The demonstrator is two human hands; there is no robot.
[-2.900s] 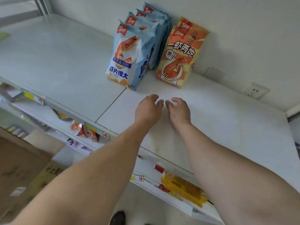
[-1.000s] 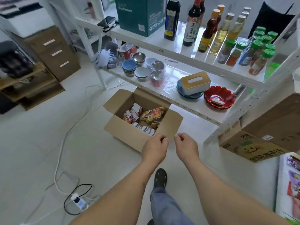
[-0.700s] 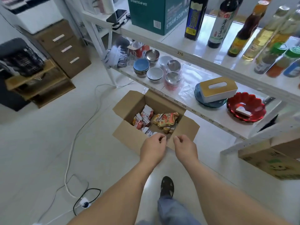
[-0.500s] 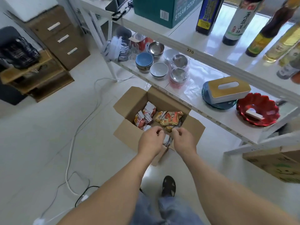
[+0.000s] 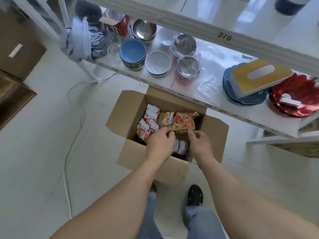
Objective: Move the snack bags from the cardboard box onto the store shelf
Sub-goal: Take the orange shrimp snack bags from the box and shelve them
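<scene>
While hovering inside the open brown cardboard box, both hands' fingers loosely curled, pinching nothing; orange crinkly snack bag just beyond the fingertips, long axis crosswise, right hand nearer.

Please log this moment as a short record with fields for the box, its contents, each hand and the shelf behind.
box: open cardboard box on the floor, flaps out
contents: orange shrimp snack bag at the far side, small red-and-white packets at the left
left hand: over the box, fingers curled, holding nothing visible
right hand: over the box, fingers curled near the orange bag, grip unclear
shelf behind: blue bowls, white bowl, red dish
</scene>
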